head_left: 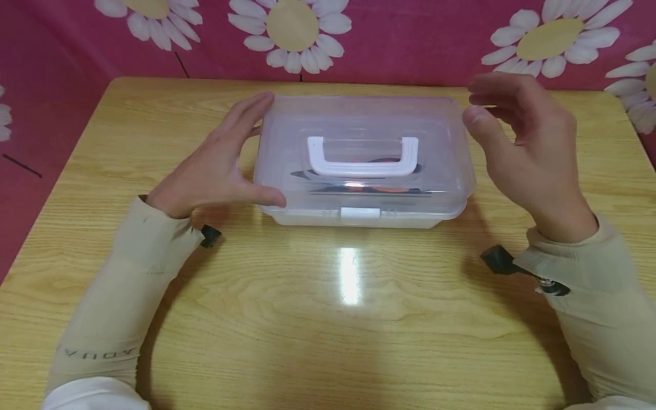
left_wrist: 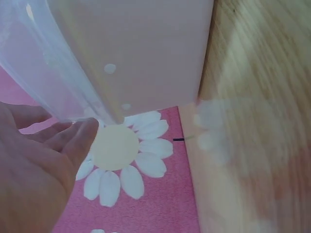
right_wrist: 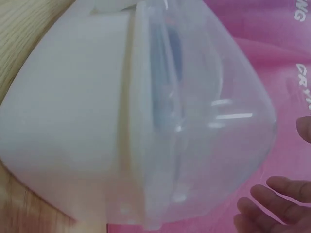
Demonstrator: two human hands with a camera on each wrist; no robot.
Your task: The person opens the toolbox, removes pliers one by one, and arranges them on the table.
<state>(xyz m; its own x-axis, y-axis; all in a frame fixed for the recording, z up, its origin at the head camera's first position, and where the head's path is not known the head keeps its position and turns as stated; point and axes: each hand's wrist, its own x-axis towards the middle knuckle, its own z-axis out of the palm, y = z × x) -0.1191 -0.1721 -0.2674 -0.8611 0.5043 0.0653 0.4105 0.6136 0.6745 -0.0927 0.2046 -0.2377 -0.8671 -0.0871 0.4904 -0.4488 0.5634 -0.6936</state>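
Observation:
A clear plastic storage box [head_left: 364, 122] with a white folding handle [head_left: 364, 168] and a white front latch [head_left: 360, 213] sits on the table, its lid down. Through the lid show dark and orange items [head_left: 394, 189], too blurred to name. My left hand [head_left: 215, 159] spans the box's left end, thumb at the front edge and fingers at the back corner. In the left wrist view its fingertips [left_wrist: 87, 127] meet the lid's rim. Off the right end, my right hand [head_left: 535, 142] hovers with loosely bent fingers, apart from the box and holding nothing.
The wood-grain table [head_left: 307, 341] runs under both forearms. Behind it hangs a pink backdrop [head_left: 410, 40] with white daisies. A small black camera mount [head_left: 499, 260] sticks out from the right sleeve, another black piece [head_left: 210, 235] from the left.

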